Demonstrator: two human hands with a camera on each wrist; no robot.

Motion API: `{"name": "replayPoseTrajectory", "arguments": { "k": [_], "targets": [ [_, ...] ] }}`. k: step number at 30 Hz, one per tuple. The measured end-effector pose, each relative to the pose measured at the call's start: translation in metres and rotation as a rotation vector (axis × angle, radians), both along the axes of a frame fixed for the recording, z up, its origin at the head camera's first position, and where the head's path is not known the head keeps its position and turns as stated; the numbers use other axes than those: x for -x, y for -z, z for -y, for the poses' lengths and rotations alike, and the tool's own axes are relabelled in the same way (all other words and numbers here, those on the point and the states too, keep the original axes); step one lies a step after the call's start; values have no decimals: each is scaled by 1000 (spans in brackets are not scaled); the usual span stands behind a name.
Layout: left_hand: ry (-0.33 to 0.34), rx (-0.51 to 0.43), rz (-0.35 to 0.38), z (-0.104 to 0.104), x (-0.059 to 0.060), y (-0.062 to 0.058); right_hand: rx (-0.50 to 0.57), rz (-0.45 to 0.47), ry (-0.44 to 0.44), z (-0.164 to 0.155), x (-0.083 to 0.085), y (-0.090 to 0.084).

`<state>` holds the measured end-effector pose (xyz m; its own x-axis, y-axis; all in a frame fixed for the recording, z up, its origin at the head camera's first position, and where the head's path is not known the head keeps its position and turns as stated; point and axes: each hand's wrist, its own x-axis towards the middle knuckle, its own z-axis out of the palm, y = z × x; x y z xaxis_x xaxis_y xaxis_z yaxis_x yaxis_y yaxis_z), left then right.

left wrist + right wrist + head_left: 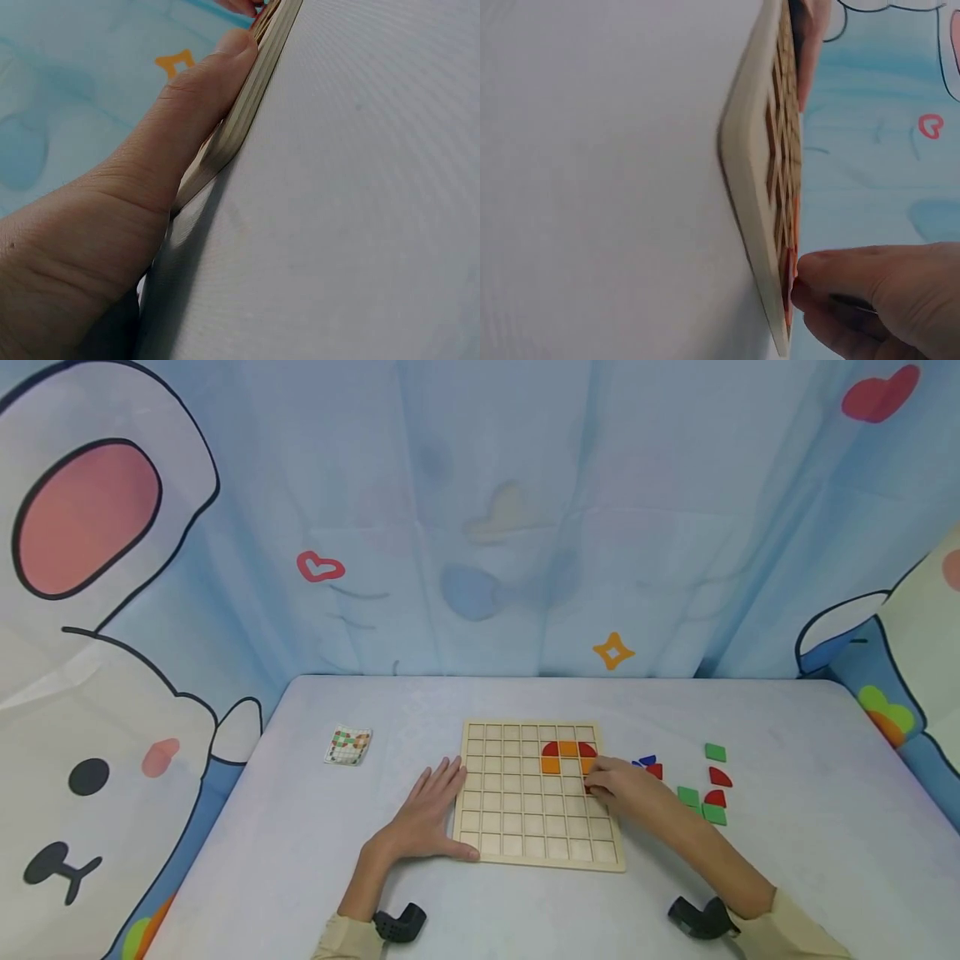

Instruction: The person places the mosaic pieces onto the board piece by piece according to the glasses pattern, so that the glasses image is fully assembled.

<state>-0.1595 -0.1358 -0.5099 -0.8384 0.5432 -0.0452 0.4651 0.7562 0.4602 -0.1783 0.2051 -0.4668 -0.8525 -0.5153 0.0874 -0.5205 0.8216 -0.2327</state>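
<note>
A wooden grid board (pixel 513 822) lies on the table, its square cells ruled off by thin ridges. Upper right on it sit a red quarter-round tile (pixel 551 748), an orange square tile (pixel 567 748) and a few more red and orange ones. My left hand (pixel 426 817) rests spread along the board's left side; in the left wrist view the thumb (pixel 199 86) lies on its front edge. With curled fingers my right hand (pixel 626 787) pinches a red tile (pixel 588 790) at the board's right side. Most of that tile is hidden; the right wrist view shows red (pixel 787 281) beside the fingertips.
Right of the board lie loose tiles: small blue ones (pixel 648 760), a red one (pixel 655 772), green squares (pixel 716 752) and red quarter-rounds (pixel 720 777). A patterned card (pixel 348 747) lies at the left. Behind the table (pixel 247 827) hangs a blue curtain (pixel 480 460).
</note>
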Motion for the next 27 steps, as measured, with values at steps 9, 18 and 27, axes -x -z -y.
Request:
{"name": "replayPoseTrajectory", "arguments": {
  "k": [9, 18, 27],
  "targets": [
    [8, -1, -6, 1, 0, 0, 24, -41, 110, -39, -2, -13],
    [5, 3, -8, 1, 1, 1, -52, 70, 158, -70, -9, -6],
    [6, -6, -9, 1, 0, 2, -8, 151, 94, -92, -11, 2]
  ]
}}
